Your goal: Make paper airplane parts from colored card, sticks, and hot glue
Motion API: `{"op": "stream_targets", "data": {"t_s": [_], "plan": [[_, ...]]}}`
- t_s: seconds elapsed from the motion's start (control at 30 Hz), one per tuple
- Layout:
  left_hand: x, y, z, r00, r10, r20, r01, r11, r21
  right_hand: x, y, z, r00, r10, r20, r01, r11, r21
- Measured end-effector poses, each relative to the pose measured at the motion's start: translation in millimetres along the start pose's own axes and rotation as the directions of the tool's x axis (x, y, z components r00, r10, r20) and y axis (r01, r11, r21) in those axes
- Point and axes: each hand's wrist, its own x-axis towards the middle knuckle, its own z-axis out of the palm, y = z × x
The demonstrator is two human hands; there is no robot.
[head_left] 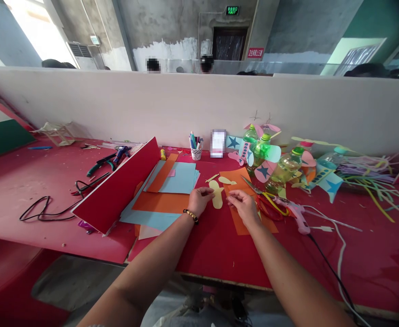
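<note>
Left hand (200,201): thumb and forefinger drawn close together at the left edge of a pale yellow, rounded, lobed paper cutout (217,200), which lies on the red tabletop (216,247) between the two hands. The fingertips cover part of that edge, so we cannot tell whether they pinch it or only touch it.

Right hand (245,206): fingers curled, thumb and forefinger narrowly spaced, just right of the cutout. Anything between those tips is too small for us to make out.

Just beyond, we note a smaller pale yellow paper cutout (226,180) overlapping an orange paper sheet (236,175); the right hand and wrist hide part of this sheet. Scissors with red-and-yellow handles (271,204) lie right of that hand, their handles crowding a pink glue gun (299,219); the outlines run together there.

Left of the left hand, we see stacked light blue paper sheets (182,177), partly under orange paper, then a slanting red board (121,184). Clear plastic bottles with green caps (288,165) stand behind the scissors, partly masked by paper shapes.

Between the forearms, red surface runs to the table's front edge, our widest room; both forearms leave the frame at the bottom.
</note>
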Motion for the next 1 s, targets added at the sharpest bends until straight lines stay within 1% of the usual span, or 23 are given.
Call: {"op": "stream_targets", "data": {"t_s": [0.07, 0.2, 0.3, 0.37, 0.4, 0.43, 0.47, 0.5, 0.53, 0.57, 0.63, 0.7, 0.73, 0.8, 0.83, 0.9, 1.0], "plan": [[5, -1, -6.4, 0.999, 0.013, -0.039, -0.011, 0.998, 0.057, 1, 0, -1, 0.999, -0.001, -0.032, 0.001, 1.000, 0.003], [10, 3, -17.9, 0.992, 0.075, -0.099, -0.055, 0.981, 0.184, 2, 2, -1, 0.997, -0.023, -0.074, 0.024, 1.000, 0.016], [8, 6, -19.7, 0.989, 0.138, -0.059, -0.108, 0.927, 0.359, 4, 1, -8, 0.990, -0.057, -0.128, 0.061, 0.998, 0.025], [6, 7, -17.8, 0.986, 0.169, -0.010, -0.146, 0.880, 0.452, 8, -1, -22, 0.974, -0.098, -0.205, 0.103, 0.995, 0.017], [5, 7, -16.5, 0.984, 0.176, 0.007, -0.158, 0.866, 0.474, 10, -2, -31, 0.959, -0.128, -0.253, 0.129, 0.992, -0.013], [4, 7, -15.1, 0.983, 0.184, 0.018, -0.169, 0.857, 0.487, 12, -3, -40, 0.935, -0.173, -0.309, 0.156, 0.985, -0.080], [3, 7, -13.8, 0.981, 0.193, 0.025, -0.180, 0.850, 0.495, 14, -4, -50, 0.911, -0.228, -0.344, 0.172, 0.967, -0.186], [3, 6, -12.7, 0.979, 0.203, 0.030, -0.191, 0.846, 0.498, 15, -5, -58, 0.895, -0.289, -0.340, 0.176, 0.929, -0.327], [3, 6, -11.7, 0.977, 0.212, 0.037, -0.202, 0.843, 0.498, 16, -6, -65, 0.892, -0.346, -0.292, 0.182, 0.864, -0.469], [2, 5, -10.9, 0.975, 0.218, 0.051, -0.214, 0.841, 0.497, 17, -7, -69, 0.899, -0.382, -0.216, 0.197, 0.792, -0.578], [2, 4, -9.6, 0.972, 0.217, 0.095, -0.235, 0.835, 0.497, 17, -7, -70, 0.915, -0.401, -0.050, 0.261, 0.680, -0.685], [2, 2, -8.5, 0.968, 0.207, 0.141, -0.250, 0.824, 0.508, 14, -5, -63, 0.921, -0.373, 0.110, 0.332, 0.607, -0.722], [2, 1, -7.9, 0.966, 0.204, 0.156, -0.256, 0.817, 0.517, 12, -3, -58, 0.924, -0.338, 0.179, 0.351, 0.565, -0.747], [2, 1, -7.2, 0.964, 0.206, 0.166, -0.263, 0.804, 0.533, 8, -1, -49, 0.928, -0.231, 0.294, 0.369, 0.450, -0.813], [2, 1, -6.9, 0.964, 0.208, 0.166, -0.265, 0.798, 0.541, 6, -1, -46, 0.930, -0.174, 0.325, 0.368, 0.395, -0.842], [1, 3, -6.7, 0.964, 0.209, 0.163, -0.265, 0.786, 0.558, 3, -1, -43, 0.933, -0.095, 0.346, 0.358, 0.319, -0.878], [1, 5, -6.8, 0.964, 0.213, 0.158, -0.265, 0.762, 0.591, 0, -4, -41, 0.924, -0.052, 0.379, 0.379, 0.255, -0.890]]}}
